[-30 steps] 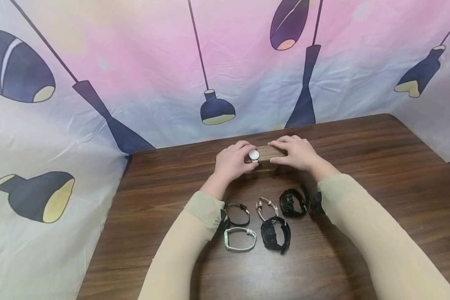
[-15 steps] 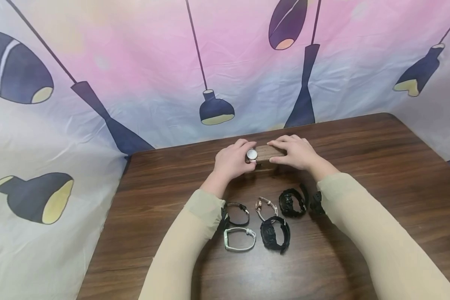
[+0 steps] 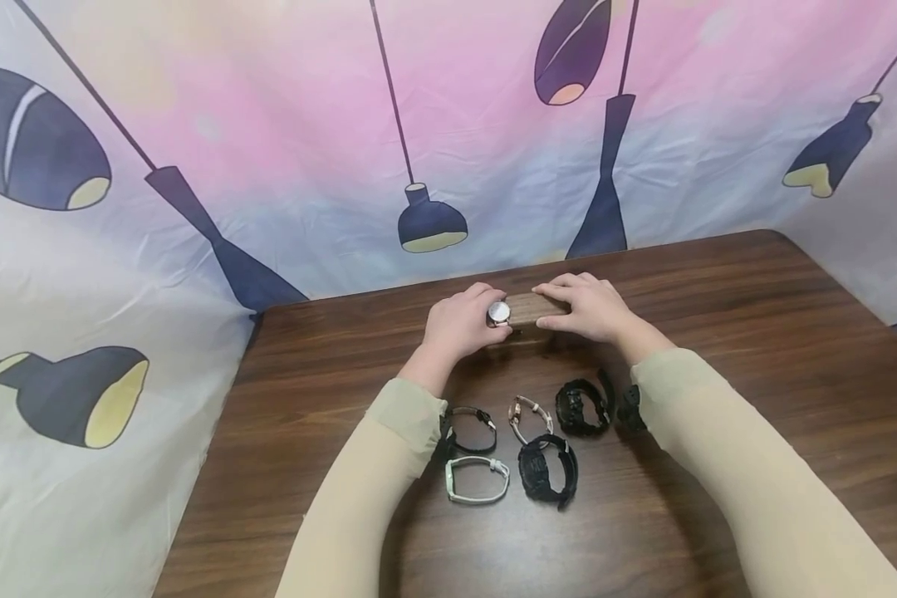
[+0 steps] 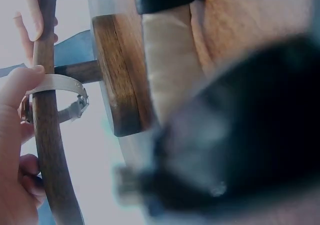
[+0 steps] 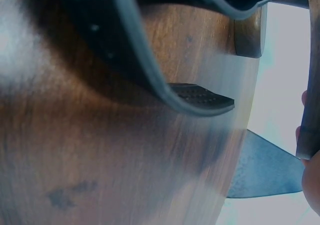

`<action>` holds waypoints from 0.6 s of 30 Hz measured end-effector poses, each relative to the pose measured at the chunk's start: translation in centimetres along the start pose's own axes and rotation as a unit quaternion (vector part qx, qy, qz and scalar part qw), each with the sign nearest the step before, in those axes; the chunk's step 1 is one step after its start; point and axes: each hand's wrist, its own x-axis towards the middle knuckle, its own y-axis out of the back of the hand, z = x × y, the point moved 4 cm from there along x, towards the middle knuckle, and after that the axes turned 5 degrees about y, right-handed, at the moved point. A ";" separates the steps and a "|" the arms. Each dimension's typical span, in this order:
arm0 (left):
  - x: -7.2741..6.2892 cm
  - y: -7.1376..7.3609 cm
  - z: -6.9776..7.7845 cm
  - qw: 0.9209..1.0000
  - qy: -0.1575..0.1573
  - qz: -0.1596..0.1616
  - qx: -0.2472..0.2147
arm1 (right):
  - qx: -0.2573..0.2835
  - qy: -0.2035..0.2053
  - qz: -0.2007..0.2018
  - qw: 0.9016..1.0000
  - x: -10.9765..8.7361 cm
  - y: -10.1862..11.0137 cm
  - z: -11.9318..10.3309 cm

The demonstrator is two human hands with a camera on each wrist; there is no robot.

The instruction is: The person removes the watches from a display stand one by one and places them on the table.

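Note:
A wooden watch stand point(image 3: 525, 308) stands near the table's far edge; its bar, post point(image 4: 82, 71) and block base point(image 4: 116, 80) show in the left wrist view. Looped round the bar is a wristwatch point(image 3: 499, 313) with a pale round dial and a white strap point(image 4: 62, 83). My left hand point(image 3: 458, 324) pinches this watch at the bar's left part, thumb and fingers on either side. On the bar's right end, my right hand point(image 3: 594, 306) grips with thumb in front and fingers behind. In the right wrist view only a little of that hand appears.
Nearer me on the brown table point(image 3: 306, 399) lie a thin black-strapped watch point(image 3: 477, 449), a mint-white watch point(image 3: 451, 482), a rose-gold watch point(image 3: 517, 412) and two chunky black watches point(image 3: 536, 475). A lamp-printed cloth point(image 3: 306, 149) hangs behind the table.
The white-strapped watch has slid slightly left along the bar with my left hand. My right hand keeps its hold on the other end.

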 end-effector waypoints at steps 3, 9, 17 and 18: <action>-0.1 0.1 -0.2 1.000 0.002 0.007 0.008 | 0.001 0.003 0.005 1.000 0.0 0.0 -0.1; -0.3 0.3 -0.8 1.000 -0.001 0.015 0.006 | 0.004 0.003 0.014 1.000 0.1 0.1 -0.3; -0.7 0.1 -1.9 1.000 0.002 0.019 0.002 | 0.002 -0.008 0.006 1.000 0.0 0.0 -0.2; -0.7 0.2 -2.0 1.000 0.000 0.020 0.000 | 0.001 -0.009 0.007 1.000 -0.1 0.0 -0.2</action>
